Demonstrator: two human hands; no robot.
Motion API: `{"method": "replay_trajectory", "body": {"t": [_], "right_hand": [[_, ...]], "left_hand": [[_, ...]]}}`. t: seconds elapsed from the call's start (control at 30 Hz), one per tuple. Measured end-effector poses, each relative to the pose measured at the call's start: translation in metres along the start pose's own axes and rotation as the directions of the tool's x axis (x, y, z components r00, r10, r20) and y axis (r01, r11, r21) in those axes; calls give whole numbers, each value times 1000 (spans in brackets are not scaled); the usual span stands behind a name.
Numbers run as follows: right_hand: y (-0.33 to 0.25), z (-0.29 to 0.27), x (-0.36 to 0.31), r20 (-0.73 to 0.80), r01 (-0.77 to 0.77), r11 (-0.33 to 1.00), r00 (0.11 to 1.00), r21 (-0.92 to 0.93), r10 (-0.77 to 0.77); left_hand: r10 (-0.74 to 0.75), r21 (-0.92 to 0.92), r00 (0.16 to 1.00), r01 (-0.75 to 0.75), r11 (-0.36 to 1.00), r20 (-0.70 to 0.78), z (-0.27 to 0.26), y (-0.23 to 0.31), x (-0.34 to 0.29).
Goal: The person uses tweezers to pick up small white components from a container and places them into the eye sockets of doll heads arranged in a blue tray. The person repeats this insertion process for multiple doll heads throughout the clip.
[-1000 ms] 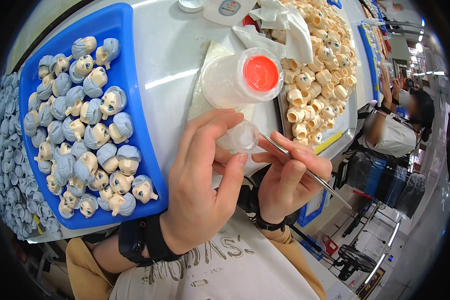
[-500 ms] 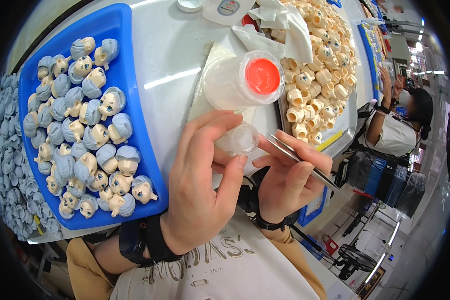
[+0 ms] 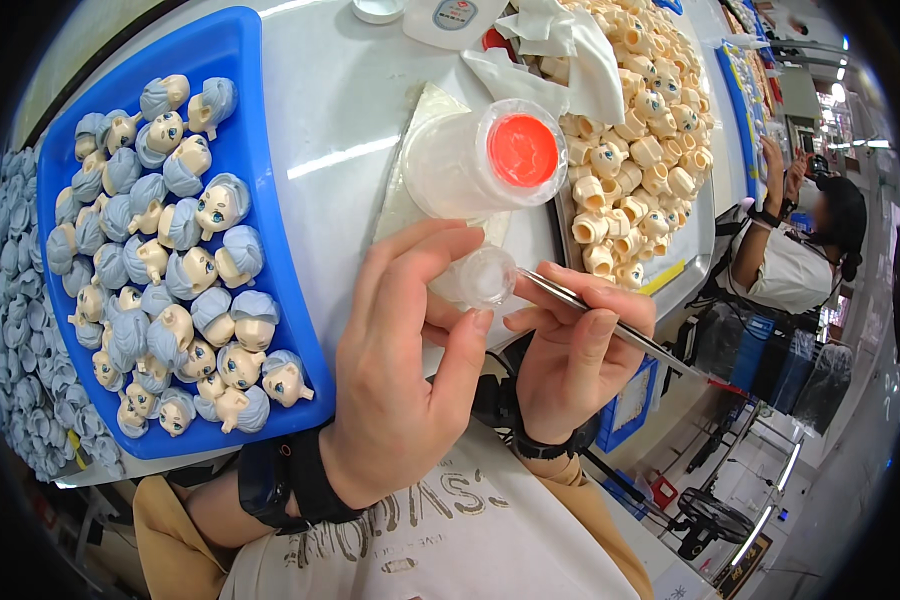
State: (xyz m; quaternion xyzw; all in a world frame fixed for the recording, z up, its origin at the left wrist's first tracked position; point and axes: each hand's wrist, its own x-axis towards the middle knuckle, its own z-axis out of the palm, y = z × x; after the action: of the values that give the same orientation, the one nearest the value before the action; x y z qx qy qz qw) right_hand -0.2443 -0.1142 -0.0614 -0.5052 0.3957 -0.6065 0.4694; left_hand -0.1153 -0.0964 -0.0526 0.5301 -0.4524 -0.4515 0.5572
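A small translucent cup [image 3: 486,277] is held between the thumb and fingers of my left hand [image 3: 405,375], its mouth turned up toward me. In my right hand [image 3: 585,365] is a pair of metal tweezers [image 3: 625,333], with the tips at the cup's right rim. Whether the tips pinch anything is too small to tell. Just beyond the cup, a larger clear plastic tub [image 3: 445,165] with a red-orange round top [image 3: 523,150] rests on a pale sheet [image 3: 398,195].
On the left, a blue tray [image 3: 250,60] holds several doll heads with blue-grey hair; loose blue-grey hair pieces [image 3: 15,330] are heaped beside it. Beige doll face parts [image 3: 660,150] are piled at the far right, partly under white cloth [image 3: 595,60]. Another person [image 3: 790,255] sits further right.
My right hand has shifted slightly left, bringing the tweezer tips closer to the cup's rim, and the tweezers lie at a flatter angle. My left hand and the cup have barely moved.
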Motion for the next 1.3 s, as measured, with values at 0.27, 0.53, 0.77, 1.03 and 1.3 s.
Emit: {"method": "replay_trajectory", "body": {"t": [0.27,0.53,0.77,1.03,1.3], "right_hand": [[1,0,-1,15,5,1000,1000,-19,-4],[4,0,-4,6,26,1000,1000,11,-26],[10,-6,-3,229,377,889,918,-261,-322],[5,-1,-2,107,323,926,946,-195,-307],[2,1,-4,4,100,983,995,-156,-101]], "left_hand": [[-67,-17,995,69,997,69,-4,3,-1],[-51,-2,996,51,999,74,-4,3,0],[3,7,1000,-3,1000,0,0,-2,0],[-23,-23,1000,23,999,12,0,1,0],[-10,-24,1000,10,1000,4,0,-1,0]]}}
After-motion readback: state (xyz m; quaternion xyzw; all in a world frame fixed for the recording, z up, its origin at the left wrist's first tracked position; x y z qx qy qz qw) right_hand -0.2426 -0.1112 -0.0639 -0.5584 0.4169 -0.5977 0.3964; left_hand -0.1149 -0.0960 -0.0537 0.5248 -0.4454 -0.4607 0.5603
